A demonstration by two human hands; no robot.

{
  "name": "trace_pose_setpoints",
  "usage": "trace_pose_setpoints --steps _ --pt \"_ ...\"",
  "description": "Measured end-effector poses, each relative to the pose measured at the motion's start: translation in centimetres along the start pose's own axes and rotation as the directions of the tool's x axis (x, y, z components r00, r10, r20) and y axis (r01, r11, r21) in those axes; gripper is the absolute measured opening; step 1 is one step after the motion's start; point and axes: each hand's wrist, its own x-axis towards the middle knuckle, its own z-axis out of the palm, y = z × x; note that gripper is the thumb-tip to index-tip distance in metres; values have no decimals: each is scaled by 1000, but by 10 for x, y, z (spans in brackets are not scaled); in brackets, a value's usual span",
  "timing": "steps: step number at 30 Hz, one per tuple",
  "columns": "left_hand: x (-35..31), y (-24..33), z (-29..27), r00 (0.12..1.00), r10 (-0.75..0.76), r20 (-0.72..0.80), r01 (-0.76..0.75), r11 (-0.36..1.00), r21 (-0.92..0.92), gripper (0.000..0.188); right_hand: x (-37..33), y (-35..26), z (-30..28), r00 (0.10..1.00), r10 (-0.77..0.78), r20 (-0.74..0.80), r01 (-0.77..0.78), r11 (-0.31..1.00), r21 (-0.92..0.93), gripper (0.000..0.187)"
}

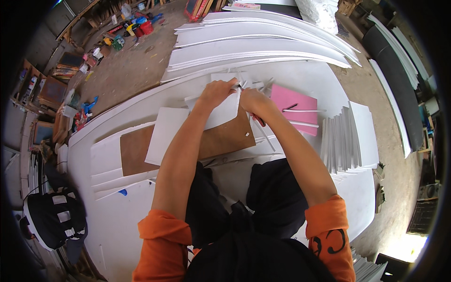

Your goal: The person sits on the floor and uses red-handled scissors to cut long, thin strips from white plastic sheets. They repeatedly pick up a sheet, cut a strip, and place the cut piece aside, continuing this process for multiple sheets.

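My left hand (218, 94) is closed on the upper edge of a white foam sheet (224, 114). Close beside it, my right hand (254, 101) is wrapped round a red-and-black-handled cutting tool (260, 121). Its dark tip meets the sheet's right edge between my hands; the grip hides most of it, so its exact kind is unclear. Beneath the sheet lies a brown board (227, 139), with another white sheet (167, 132) overlapping it on the left. A thin white strip (266, 136) slants down below my right hand.
To the right lies a pink sheet (306, 101) with white strips and a dark slim object on it. Beyond it stands a stack of white pieces (339, 138). Large white sheets (263, 40) are piled at the far side. A black-and-white bag (58, 214) sits at the left.
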Motion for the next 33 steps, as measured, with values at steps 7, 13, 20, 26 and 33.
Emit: trace_pose_setpoints --steps 7,13,20,26,33 --pt "5 11 -2 997 -59 -50 55 996 -76 26 28 15 23 996 -17 -87 20 999 35 28" --pt "12 18 -1 976 -126 -178 74 958 -276 27 23 11 22 996 -84 -22 80 984 -159 33" --pt "14 17 -3 967 -168 -190 92 931 -353 26 4 11 17 995 8 -97 -5 999 31 34" --pt "15 17 -2 952 -225 -206 125 904 -409 27 -9 17 11 999 -34 -39 37 997 61 26" --pt "17 15 -2 965 -188 -181 97 901 -422 25 -3 10 11 1000 -9 18 8 999 51 27"
